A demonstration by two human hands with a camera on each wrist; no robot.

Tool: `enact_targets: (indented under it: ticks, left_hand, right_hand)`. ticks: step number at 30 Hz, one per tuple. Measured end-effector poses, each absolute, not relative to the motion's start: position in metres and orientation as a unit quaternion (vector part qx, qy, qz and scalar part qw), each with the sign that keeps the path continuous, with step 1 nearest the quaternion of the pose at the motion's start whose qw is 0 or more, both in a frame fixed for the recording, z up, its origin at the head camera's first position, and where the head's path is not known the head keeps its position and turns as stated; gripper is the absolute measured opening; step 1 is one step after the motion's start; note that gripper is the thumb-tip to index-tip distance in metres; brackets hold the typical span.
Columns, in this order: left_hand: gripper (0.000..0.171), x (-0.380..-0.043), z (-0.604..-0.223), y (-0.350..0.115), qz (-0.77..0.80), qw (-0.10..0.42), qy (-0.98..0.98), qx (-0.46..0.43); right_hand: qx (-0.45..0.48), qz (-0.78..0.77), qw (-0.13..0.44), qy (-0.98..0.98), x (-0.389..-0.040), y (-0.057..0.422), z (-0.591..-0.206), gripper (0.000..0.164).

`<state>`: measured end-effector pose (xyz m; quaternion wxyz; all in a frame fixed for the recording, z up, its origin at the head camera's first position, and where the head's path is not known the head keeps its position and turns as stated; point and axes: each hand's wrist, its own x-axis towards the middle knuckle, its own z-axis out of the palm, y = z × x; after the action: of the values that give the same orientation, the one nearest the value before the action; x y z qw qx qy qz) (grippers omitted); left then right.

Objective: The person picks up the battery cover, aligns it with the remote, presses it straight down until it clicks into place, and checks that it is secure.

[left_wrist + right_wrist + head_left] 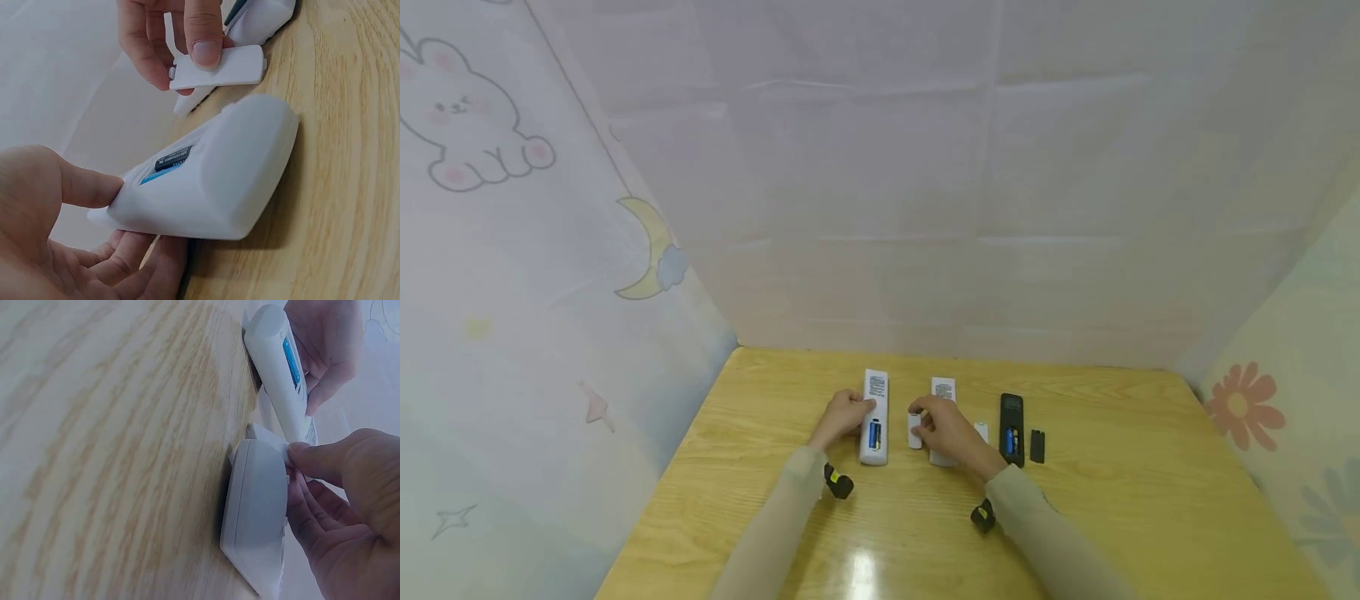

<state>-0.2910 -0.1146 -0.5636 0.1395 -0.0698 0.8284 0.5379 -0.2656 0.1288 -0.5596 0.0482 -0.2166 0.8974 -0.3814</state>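
On the left, a white remote control (874,457) lies back side up, its battery bay uncovered with batteries (875,435) inside. My left hand (841,414) grips this remote from its left side, thumb on top and fingers along the edge, as the left wrist view shows. Between the two white remotes, my right hand (950,429) pinches a white battery cover (234,67) between thumb and fingers, held just off the first remote. Under the right hand lies a second white remote (256,506), its middle hidden in the head view.
Right of the second remote lies another white cover (981,429), partly hidden by the right wrist. Further right are a black remote (1012,407) with batteries showing and a black cover (1037,447). A curtain wall (925,208) stands behind the wooden table (880,533).
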Motion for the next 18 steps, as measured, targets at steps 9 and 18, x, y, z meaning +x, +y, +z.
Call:
enact_targets:
  ticks: [9, 18]
  left_hand:
    - [0.052, -0.2898, -0.5657, -0.1134, 0.582, 0.126, 0.801, -0.065]
    - [0.049, -0.2923, -0.5676, -0.1128, 0.622, 0.115, 0.773, -0.055]
  right_hand:
    - [-0.213, -0.384, 0.036, 0.898, -0.2651, 0.1286, -0.558, 0.027]
    - [-0.193, -0.41, 0.03, 0.891, -0.2661, 0.1276, -0.5532, 0.028]
